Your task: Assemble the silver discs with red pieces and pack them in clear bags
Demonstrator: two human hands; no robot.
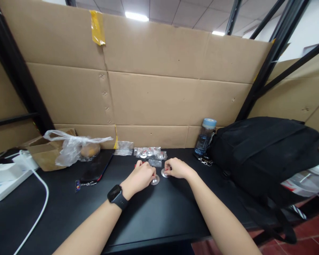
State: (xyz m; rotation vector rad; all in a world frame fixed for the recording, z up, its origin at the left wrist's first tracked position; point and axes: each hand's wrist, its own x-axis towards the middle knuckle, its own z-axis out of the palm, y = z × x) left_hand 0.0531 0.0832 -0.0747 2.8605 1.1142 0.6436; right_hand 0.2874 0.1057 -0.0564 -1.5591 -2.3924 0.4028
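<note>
On the black tabletop, my left hand (141, 176), with a dark watch (114, 193) on its wrist, pinches the top of a small shiny round disc (155, 181). Just right of it, the closed fingers of my right hand (177, 168) grip a second shiny disc (164, 173), partly hidden by the fingertips. Both discs look silvery or clear; their exact kind cannot be made out. Beyond the hands lie small clear plastic packets (148, 153) with round shiny pieces inside. A bit of red shows behind my left hand, mostly covered.
Left are a phone-like dark case (97, 170), a tied plastic bag (71, 147), a cardboard box (46, 156) and a white power strip (5, 182) with a cable. A water bottle (204, 138) and black backpack (266, 156) stand right. A cardboard wall (159, 95) closes the back.
</note>
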